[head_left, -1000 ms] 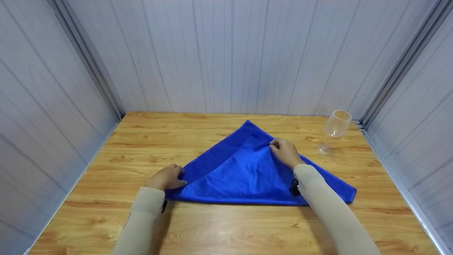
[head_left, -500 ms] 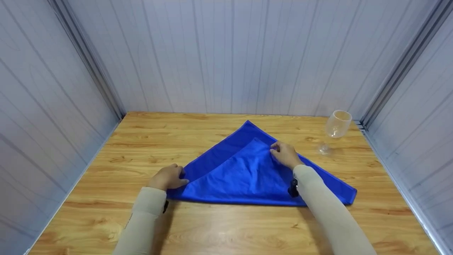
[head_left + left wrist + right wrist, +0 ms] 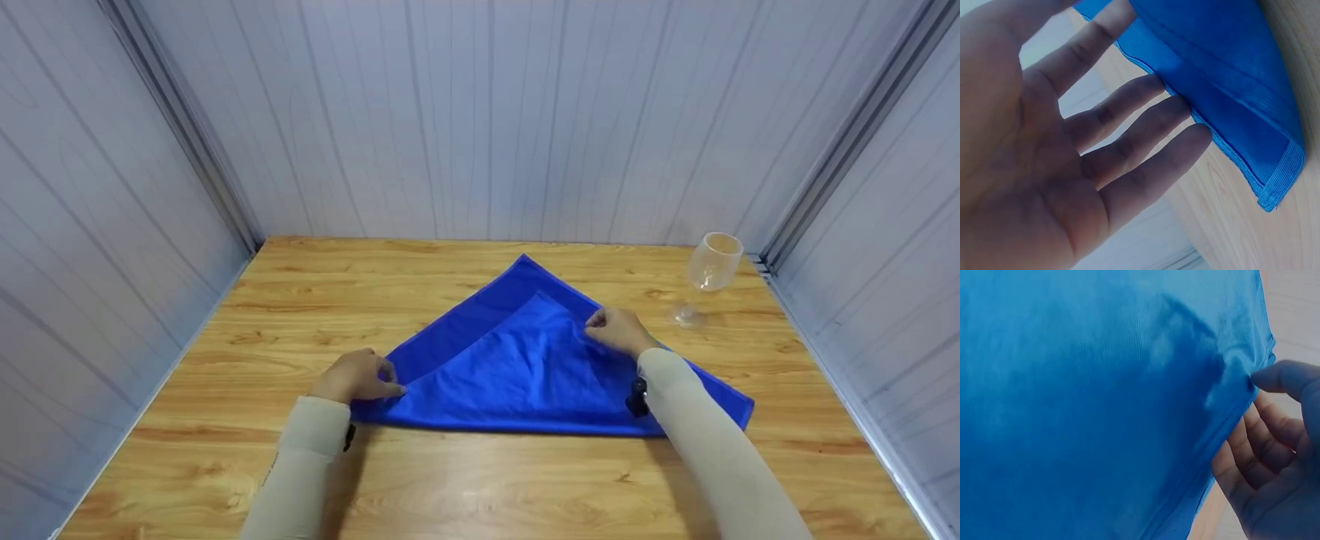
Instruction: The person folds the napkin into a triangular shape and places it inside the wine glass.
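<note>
A blue cloth napkin (image 3: pixel 525 360), folded into a rough triangle, lies on the table with its point toward the back wall. Its upper layer stops short of the lower layer's far edges. At the left corner, my left hand (image 3: pixel 356 377) has thumb and index finger at the upper layer's edge. The other left fingers (image 3: pixel 1145 140) reach out fairly straight to the lower hem in the left wrist view, where the thumb tip is out of frame. My right hand (image 3: pixel 616 330) pinches the upper layer's right edge, thumb above and fingers beneath, as the right wrist view shows.
A clear stemmed wine glass (image 3: pixel 715 262) stands upright near the back right of the wooden table (image 3: pixel 480 480). Pale panelled walls (image 3: pixel 480 120) close off the back and both sides.
My right hand has slid down along the napkin's right edge, toward me and slightly right. The left thumb has shifted a little to the right. The upper layer's tip lies flatter.
</note>
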`<state>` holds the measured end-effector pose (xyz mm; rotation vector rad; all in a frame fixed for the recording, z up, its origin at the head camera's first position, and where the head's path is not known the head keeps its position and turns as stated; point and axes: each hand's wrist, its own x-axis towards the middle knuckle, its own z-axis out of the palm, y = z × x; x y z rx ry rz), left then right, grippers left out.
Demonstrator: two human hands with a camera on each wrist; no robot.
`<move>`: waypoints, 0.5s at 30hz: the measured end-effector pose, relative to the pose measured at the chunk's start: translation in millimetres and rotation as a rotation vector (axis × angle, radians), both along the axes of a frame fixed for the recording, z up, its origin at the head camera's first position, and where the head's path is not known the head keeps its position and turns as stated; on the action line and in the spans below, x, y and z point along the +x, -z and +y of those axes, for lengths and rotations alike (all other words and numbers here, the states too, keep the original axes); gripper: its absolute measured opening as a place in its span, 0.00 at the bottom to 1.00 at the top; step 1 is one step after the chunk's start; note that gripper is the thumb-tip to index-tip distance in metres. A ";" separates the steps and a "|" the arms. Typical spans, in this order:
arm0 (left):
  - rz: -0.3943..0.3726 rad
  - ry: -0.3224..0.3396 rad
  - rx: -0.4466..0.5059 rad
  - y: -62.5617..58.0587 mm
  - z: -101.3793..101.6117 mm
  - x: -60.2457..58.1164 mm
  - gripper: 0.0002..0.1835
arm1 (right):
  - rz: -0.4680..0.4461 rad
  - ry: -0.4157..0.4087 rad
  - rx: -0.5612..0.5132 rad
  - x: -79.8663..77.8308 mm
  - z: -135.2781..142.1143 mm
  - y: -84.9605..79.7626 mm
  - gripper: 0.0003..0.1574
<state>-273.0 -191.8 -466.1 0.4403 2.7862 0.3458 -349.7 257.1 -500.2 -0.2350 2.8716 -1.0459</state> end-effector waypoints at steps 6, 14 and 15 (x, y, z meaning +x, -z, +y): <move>0.038 0.050 0.030 -1.2 -0.4 0.1 0.10 | 0.027 0.008 0.005 -1.6 0.6 -4.2 0.11; 0.053 0.023 0.008 0.9 2.4 -4.8 0.11 | 0.167 0.072 -0.005 -4.2 -6.1 -4.4 0.10; 0.056 0.017 -0.005 1.4 3.1 -5.8 0.11 | 0.173 0.088 -0.012 -4.8 -7.3 -4.4 0.10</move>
